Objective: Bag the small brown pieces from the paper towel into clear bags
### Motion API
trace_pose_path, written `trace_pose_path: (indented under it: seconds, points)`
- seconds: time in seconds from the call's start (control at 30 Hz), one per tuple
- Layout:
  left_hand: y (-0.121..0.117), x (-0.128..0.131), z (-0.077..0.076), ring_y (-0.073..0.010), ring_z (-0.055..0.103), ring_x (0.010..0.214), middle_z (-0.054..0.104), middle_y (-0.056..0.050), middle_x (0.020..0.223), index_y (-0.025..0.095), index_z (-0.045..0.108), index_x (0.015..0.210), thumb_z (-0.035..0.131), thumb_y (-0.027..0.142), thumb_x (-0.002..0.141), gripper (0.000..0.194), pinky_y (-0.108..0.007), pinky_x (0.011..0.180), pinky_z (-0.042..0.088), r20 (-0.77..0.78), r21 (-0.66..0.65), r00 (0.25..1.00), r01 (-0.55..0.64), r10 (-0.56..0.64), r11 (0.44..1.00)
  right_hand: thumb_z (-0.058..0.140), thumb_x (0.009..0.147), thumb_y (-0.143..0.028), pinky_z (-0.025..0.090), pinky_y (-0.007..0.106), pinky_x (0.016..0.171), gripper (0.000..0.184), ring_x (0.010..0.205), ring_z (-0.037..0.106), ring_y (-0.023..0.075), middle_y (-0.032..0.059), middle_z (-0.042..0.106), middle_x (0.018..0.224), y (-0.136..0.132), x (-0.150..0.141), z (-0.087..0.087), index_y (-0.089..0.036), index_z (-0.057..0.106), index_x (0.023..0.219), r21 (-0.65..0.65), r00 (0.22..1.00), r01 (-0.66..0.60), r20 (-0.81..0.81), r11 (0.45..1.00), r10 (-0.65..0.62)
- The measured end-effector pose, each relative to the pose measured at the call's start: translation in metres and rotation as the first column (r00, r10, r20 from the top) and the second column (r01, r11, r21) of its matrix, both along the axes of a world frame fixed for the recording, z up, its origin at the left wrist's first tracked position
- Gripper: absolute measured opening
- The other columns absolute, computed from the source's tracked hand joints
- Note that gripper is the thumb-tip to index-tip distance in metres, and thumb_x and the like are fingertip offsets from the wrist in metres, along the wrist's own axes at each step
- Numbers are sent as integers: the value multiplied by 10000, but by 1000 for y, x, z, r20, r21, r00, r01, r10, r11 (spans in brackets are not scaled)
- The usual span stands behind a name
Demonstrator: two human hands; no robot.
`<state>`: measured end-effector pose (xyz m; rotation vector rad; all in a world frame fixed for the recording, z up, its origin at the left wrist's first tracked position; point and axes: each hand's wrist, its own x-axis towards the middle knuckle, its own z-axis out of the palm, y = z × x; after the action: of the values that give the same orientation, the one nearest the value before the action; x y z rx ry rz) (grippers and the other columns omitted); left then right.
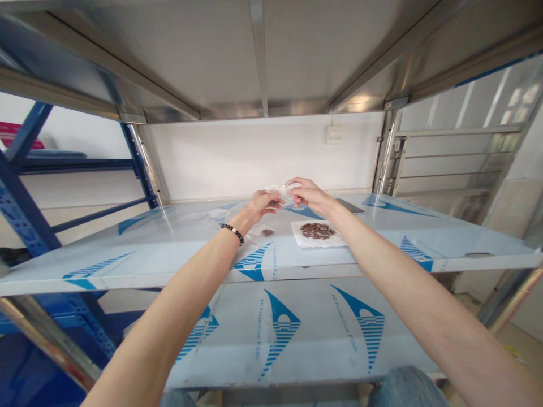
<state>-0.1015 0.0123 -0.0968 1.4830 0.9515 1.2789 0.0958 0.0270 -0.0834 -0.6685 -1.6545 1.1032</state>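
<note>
Above the film-covered shelf my left hand (pixel 263 204) is closed on a small clear plastic bag (pixel 278 190). Something dark shows at its fingers, perhaps the bag's contents. My right hand (pixel 306 191) pinches the other side of the bag, fingers bent. Below the right forearm lies a white tray (pixel 302 241) bearing a heap of small brown pieces (pixel 317 230). Nearer my left wrist, another clear bag (pixel 257 231) with a few brown pieces (pixel 267 232) rests flat on the shelf.
More crumpled clear plastic (pixel 218 215) lies left of my hands. A dark flat object (pixel 350 206) sits behind my right forearm. The metal shelf (pixel 229 62) overhead and steel posts (pixel 388 152) frame the workspace. A blue rack (pixel 29 203) stands at left.
</note>
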Motion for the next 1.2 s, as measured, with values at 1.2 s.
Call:
trace_pose_path:
  seconds: [1.2]
  points:
    - [19, -15, -7, -148, 768, 793, 819, -112, 910, 95, 796, 844, 976, 153, 751, 210, -268, 862, 624, 149, -4, 987, 64, -62, 998, 726, 900, -116, 545, 237, 531, 108, 533, 620, 143, -8, 636, 620, 6, 16, -3, -181, 654, 948, -58, 988, 151, -19, 987, -152]
